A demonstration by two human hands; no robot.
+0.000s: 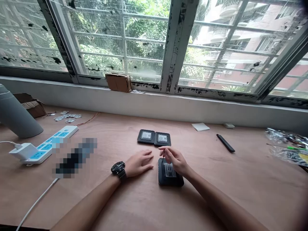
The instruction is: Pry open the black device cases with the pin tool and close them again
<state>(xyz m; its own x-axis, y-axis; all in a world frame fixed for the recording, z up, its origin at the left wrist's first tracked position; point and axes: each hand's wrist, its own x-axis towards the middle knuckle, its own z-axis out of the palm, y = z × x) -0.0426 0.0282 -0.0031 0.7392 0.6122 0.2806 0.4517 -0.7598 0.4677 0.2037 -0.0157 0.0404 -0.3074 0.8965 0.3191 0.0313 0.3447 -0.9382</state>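
Note:
A black, flat, square device [170, 179] with rounded corners and a white printed label lies on the table in front of me. My right hand [176, 162] is above its upper part, fingers pinched round a thin dark rod [163, 159] whose tip points down at the device's upper left corner. Most of that rod is hidden by the fingers, so its kind cannot be told. My left hand [140, 163], with a black watch [118, 168] on its wrist, rests on the table left of the device, fingers stretched out and holding nothing. Two dark square labelled pieces [154, 137] lie side by side beyond the hands.
At the left are a white power strip [69, 128] with a plugged charger [23, 151], a blurred-out item [74, 158] on a white cable, and a grey cylinder [16, 112]. At the right lie a black strip [225, 143], white pad [200, 127] and plastic bags [288, 154].

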